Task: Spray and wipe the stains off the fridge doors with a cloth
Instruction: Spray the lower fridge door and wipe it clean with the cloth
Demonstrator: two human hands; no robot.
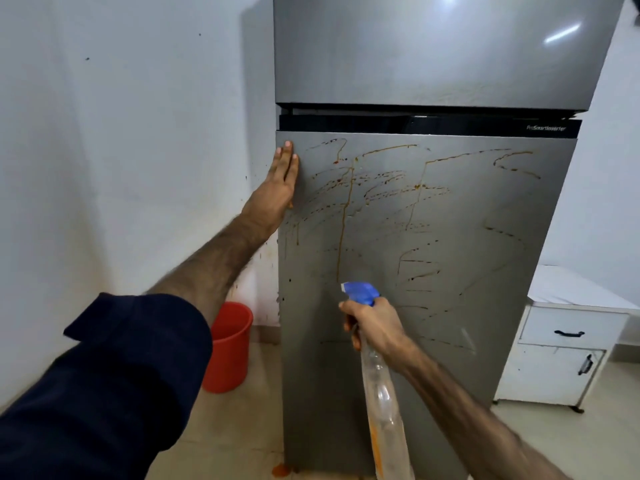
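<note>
Many brown stains (381,192) streak the lower fridge door (450,306); upper door (433,50) looks mostly clean. Right hand (375,323) is clenched around the spray bottle (379,386), nozzle aimed at the near door. Left hand (282,183) lies flat, fingers released, on the door's left edge. Spraying step; wiping comes next, but no cloth visible. Red bucket (230,344) far left.

Red bucket (230,344) on the floor by the wall; white cabinet (568,355) at right.

Brushed, semi-glossy metal fridge door (450,237), clear plastic spray bottle (382,403), glossy red plastic bucket (228,344), matt painted wall (121,133)
</note>
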